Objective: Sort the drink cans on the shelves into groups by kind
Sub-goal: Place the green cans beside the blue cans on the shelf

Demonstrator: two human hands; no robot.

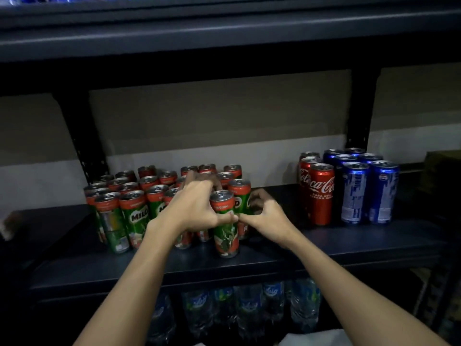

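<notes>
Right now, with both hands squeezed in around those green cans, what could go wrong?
The front Milo can stands near the shelf edge, so a nudge might tip it off. The left hand reaches in among the packed Milo cans, and could knock several over. The right hand hides its fingers behind the cans, so its hold may be unsure.

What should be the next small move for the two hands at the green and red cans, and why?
Probably slide the front green and red Milo can, which the left hand and right hand both hold, back against the Milo can group. It stands slightly ahead of its own kind, apart from the red Coca-Cola cans.
</notes>
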